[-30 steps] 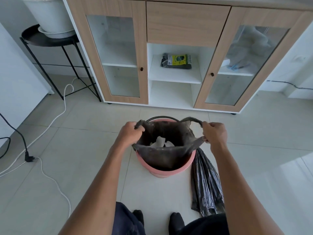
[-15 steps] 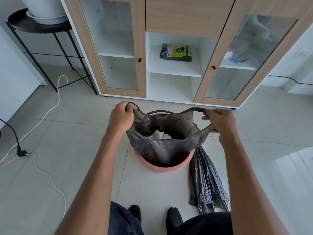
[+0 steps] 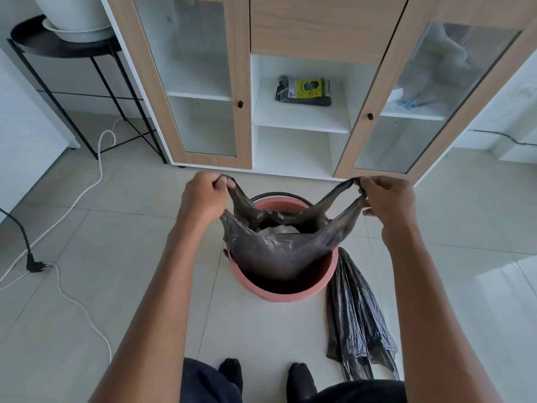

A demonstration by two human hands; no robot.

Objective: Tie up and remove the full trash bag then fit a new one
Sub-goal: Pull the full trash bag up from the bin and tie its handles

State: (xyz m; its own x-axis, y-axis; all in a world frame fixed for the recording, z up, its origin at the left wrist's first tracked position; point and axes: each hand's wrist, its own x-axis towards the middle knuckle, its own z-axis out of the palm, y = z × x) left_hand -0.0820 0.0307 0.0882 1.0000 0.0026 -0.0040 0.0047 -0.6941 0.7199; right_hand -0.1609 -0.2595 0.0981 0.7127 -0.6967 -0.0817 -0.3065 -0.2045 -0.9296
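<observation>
A pink bin [image 3: 293, 293] stands on the tiled floor in front of my feet. The full black trash bag [image 3: 276, 251] sits in it, its rim pulled free and lifted above the bin's edge; pale rubbish shows inside. My left hand [image 3: 203, 199] is shut on the bag's left handle, and my right hand [image 3: 386, 196] is shut on the right handle. Both handles are stretched up and apart. A second, empty black bag [image 3: 357, 321] lies flat on the floor to the right of the bin.
A wooden cabinet with glass doors [image 3: 203, 82] stands just behind the bin; a pack of trash bags [image 3: 303, 91] lies on its open middle shelf. A black side table [image 3: 72, 53] with a white pot is at the far left. Cables and a plug [image 3: 36, 266] trail on the left floor.
Both hands have raised the bag's handles higher and pulled them apart. The bag's rim has come off the bin's edge and its body has lifted partly out.
</observation>
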